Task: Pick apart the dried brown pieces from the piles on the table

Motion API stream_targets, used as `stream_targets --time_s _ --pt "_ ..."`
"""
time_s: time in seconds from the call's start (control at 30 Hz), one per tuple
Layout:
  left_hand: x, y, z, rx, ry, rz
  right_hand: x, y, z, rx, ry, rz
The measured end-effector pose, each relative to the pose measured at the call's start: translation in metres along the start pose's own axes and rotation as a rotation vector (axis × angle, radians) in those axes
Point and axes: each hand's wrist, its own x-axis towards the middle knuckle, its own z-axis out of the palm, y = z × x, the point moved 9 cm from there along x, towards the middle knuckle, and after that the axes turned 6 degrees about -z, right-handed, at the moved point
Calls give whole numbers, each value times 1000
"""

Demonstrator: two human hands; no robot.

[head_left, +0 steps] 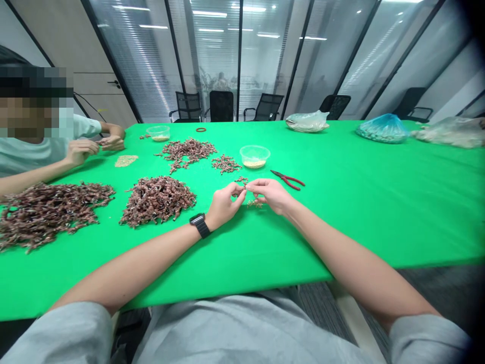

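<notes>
One small brown part [244, 186] pinched between left hand [224, 205] and right hand [270, 196].
Red-handled pliers [288, 179] lay near, on green surface [341, 227].

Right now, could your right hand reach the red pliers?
Probably yes: the right hand is close to the red-handled pliers, and nothing but the green tablecloth seems to lie between them.
</notes>
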Motion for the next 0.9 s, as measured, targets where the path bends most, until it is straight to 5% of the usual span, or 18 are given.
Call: stream_targets --time_s 0.2,0.47,0.67,0.9 --pt "5 -15 2 -215 -10 -148 1 -7 3 57 -39 -82" --pt "10 -43 22 -640 -187 -340 1 -14 11 30 -182 -165" --pt "9 -38 29 -666 -277 -351 3 -26 13 -278 -162 -368" --pt "10 -27 22 -612 -229 -289 -3 -45 8 -531 -27 -586"
